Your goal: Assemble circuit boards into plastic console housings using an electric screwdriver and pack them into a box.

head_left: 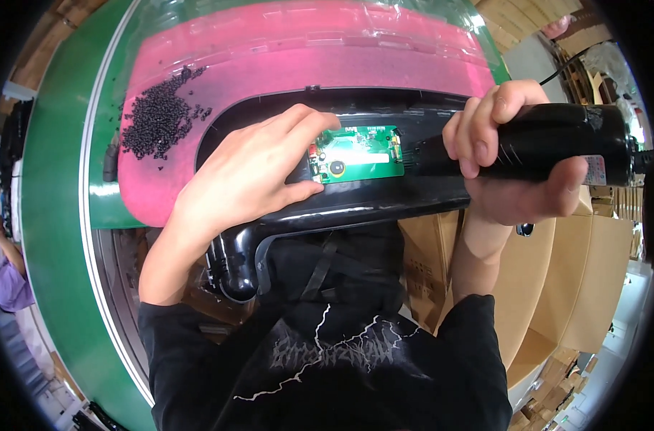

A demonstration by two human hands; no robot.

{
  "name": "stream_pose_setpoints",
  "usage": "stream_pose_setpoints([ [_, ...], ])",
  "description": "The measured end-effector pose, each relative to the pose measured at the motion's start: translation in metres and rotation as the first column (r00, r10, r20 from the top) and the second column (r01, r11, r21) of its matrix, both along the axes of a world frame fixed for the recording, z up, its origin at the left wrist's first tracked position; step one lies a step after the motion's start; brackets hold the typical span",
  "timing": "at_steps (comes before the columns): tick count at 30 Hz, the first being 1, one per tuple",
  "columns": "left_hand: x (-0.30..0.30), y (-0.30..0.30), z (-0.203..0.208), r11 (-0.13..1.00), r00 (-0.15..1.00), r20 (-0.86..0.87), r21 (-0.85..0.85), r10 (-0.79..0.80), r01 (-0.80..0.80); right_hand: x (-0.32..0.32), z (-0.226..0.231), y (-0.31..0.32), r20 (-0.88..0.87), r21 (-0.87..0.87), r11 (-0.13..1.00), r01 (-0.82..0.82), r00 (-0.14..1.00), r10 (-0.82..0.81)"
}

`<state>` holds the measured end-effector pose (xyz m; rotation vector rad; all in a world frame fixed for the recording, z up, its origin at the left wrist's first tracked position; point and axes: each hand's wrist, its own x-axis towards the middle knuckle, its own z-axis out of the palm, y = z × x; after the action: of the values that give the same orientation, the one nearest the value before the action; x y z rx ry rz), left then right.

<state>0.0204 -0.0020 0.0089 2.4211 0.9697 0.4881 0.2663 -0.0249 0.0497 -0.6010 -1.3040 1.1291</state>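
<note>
At the left hand (251, 169), a flat, glossy circuit board (365, 154) is pinched, its long axis sideways, toward the rounded tool (549, 140) clasped by the right hand (506, 202).

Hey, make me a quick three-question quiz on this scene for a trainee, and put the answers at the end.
1. Fill in the blank: As seen in the picture, the left hand holds the green rectangular circuit board by its ____ end.

2. Multiple choice: Where does most of the heap of small black pieces lie?
A) In the brown cardboard box
B) On the rounded pink mat
C) On the black T-shirt

3. True or false: The right hand holds a bulky black cylindrical tool.

Key: 1. left; 2. B; 3. true.
</note>
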Motion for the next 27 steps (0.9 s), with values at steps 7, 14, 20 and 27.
stream_pose_setpoints([
  [7,-0.001,0.004,0.005,0.998,1.0,-0.022,-0.06,0.02,-0.022,-0.003,-0.004,0.012,0.008,0.076,0.995,-0.07,0.998,0.07],
  [14,-0.002,0.006,0.005,1.0,1.0,0.009,-0.024,-0.007,0.007,-0.019,0.008,0.003,0.209,-0.024,0.99,0.141,0.969,-0.133],
  [20,-0.003,0.003,0.003,0.999,0.999,0.01,-0.017,-0.032,0.032,-0.006,0.007,0.013,0.18,-0.033,0.999,-0.032,0.983,0.037],
  [27,-0.008,0.007,-0.002,0.999,0.999,0.017,-0.02,-0.042,0.042,-0.01,0.007,0.025,0.182,-0.043,0.986,-0.163,0.969,0.168],
])
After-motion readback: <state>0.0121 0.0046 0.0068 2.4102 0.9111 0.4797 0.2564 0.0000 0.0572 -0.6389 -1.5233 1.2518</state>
